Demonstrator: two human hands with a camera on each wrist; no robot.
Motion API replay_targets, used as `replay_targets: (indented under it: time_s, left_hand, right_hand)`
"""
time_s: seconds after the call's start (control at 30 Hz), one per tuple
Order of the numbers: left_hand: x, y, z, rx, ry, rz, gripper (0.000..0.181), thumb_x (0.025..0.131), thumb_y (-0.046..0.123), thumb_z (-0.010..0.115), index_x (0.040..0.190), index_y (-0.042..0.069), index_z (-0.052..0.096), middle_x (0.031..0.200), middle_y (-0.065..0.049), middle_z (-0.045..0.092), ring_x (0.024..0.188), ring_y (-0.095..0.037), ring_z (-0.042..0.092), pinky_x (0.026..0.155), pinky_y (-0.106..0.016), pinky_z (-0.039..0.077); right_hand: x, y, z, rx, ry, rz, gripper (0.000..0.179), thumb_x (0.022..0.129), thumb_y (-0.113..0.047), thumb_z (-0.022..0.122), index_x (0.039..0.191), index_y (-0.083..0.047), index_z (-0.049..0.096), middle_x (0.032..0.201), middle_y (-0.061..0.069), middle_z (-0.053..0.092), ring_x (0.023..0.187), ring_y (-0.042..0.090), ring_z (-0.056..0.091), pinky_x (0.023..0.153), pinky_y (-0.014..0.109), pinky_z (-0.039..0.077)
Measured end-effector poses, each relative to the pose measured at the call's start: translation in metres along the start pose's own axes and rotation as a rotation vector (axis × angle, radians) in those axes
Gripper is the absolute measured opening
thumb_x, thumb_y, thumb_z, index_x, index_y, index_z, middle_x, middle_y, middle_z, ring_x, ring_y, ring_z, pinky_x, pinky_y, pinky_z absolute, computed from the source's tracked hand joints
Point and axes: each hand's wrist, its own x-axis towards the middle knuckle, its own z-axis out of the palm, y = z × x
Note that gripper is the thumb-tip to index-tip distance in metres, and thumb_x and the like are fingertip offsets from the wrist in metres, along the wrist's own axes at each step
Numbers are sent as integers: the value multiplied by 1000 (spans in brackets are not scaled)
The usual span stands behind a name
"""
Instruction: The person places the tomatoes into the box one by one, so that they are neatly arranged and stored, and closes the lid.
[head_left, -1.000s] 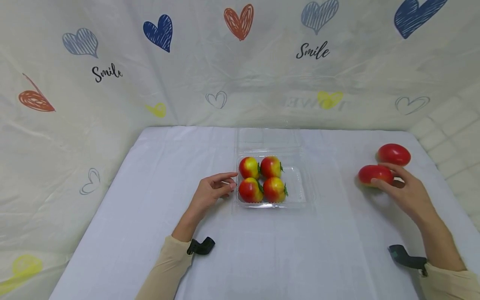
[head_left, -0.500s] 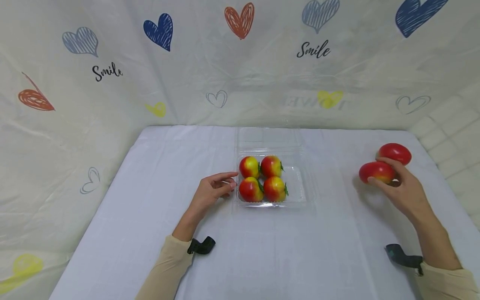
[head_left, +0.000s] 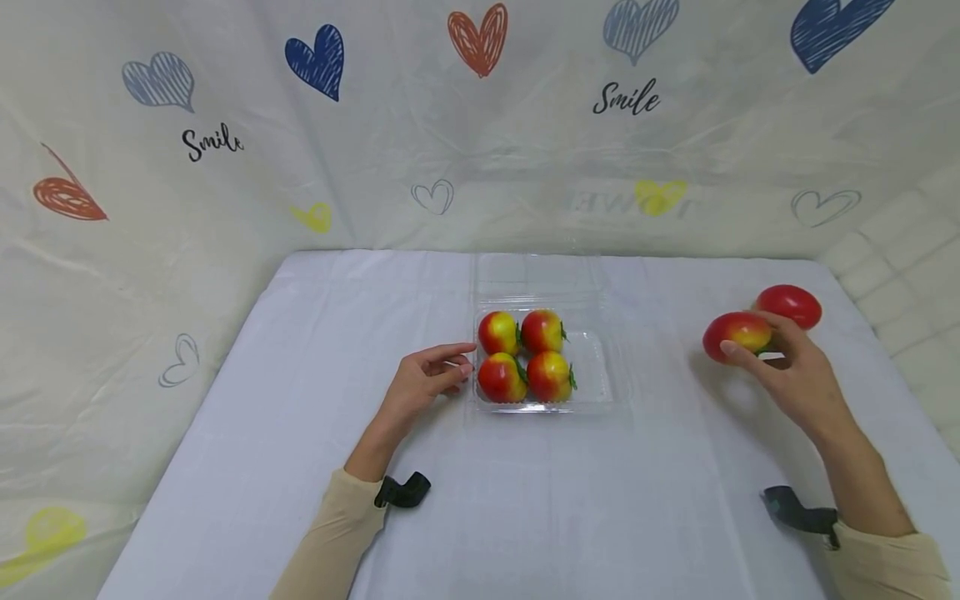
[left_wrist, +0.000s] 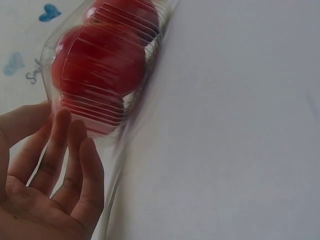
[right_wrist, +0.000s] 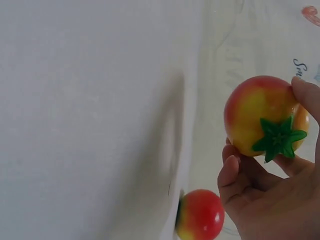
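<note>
My right hand grips a red and yellow toy tomato with a green star-shaped leaf top. It is raised off the table, its shadow lying beneath it. Another toy tomato rests on the cloth just behind this hand. At the middle of the table stands a clear plastic clamshell box, with several similar tomatoes in its left part. My left hand is at the box's left side, its relaxed fingertips touching the wall.
The box's clear lid lies folded back towards the rear. A white cloth covers the table. Behind and to the left hangs a pale curtain printed with hearts. Dark camera mounts sit on both wrists.
My right hand has lifted its tomato off the cloth and carried it a little to the left, tilting it. My left hand has stayed at the box.
</note>
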Motion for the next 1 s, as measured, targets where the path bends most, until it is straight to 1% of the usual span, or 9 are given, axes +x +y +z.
replay_targets:
  time_s: [0.07, 0.13, 0.23, 0.33, 0.5, 0.63, 0.77, 1.0]
  left_hand:
    - [0, 0, 0, 2, 2, 0, 32, 97, 26, 75, 129, 25, 74, 113, -8, 72, 97, -27, 68, 83, -25, 62]
    - [0, 0, 0, 2, 1, 1, 33, 97, 26, 75, 130, 24, 74, 113, -8, 72, 96, -27, 68, 83, -25, 62]
    - [1, -1, 0, -3, -3, 4, 35, 97, 25, 75, 132, 21, 73, 113, -8, 72, 95, -25, 68, 82, -25, 62]
    - [1, -2, 1, -10, -9, 5, 37, 97, 26, 75, 133, 19, 72, 112, -8, 72, 94, -24, 67, 82, -25, 62]
    - [1, -3, 1, -16, -8, 8, 38, 97, 25, 75, 134, 17, 72, 111, -7, 72, 93, -24, 67, 82, -25, 62]
    - [1, -2, 1, -20, -11, 8, 38, 97, 23, 75, 134, 15, 71, 111, -8, 72, 93, -24, 67, 82, -25, 62]
    - [0, -1, 0, -19, -7, 2, 38, 97, 25, 75, 134, 16, 71, 111, -7, 72, 94, -21, 67, 82, -24, 62]
    - [1, -3, 0, -21, -11, 7, 40, 97, 24, 74, 136, 15, 70, 112, -8, 72, 93, -20, 67, 83, -25, 61]
  right_hand:
    - [0, -3, 1, 11, -15, 2, 79, 99, -41, 68, 160, -8, 32, 151, 33, 42, 119, 45, 46, 62, 4, 41]
    - [0, -6, 3, 19, -33, 8, 79, 99, -42, 67, 160, -7, 32, 151, 34, 40, 124, 53, 44, 62, 4, 40]
    - [-1, -11, 5, 26, -57, 14, 80, 99, -43, 68, 161, -7, 31, 153, 35, 38, 128, 58, 43, 61, 5, 41]
    - [-2, -13, 8, 17, -69, 8, 80, 98, -43, 70, 160, -7, 33, 153, 33, 37, 128, 56, 45, 62, 7, 42]
    - [-3, -17, 10, 7, -80, -32, 75, 97, -42, 71, 155, -9, 38, 151, 29, 41, 125, 52, 49, 64, 7, 44]
    - [-4, -21, 12, 15, -91, -42, 76, 99, -41, 70, 158, -8, 35, 152, 31, 40, 124, 53, 50, 63, 7, 44]
    - [-3, -26, 15, 32, -100, -40, 80, 98, -41, 70, 160, -9, 31, 153, 31, 39, 125, 53, 50, 65, 5, 44]
    - [-5, -34, 22, 49, -118, -56, 80, 97, -41, 72, 159, -10, 32, 153, 29, 40, 127, 53, 52, 68, 4, 44]
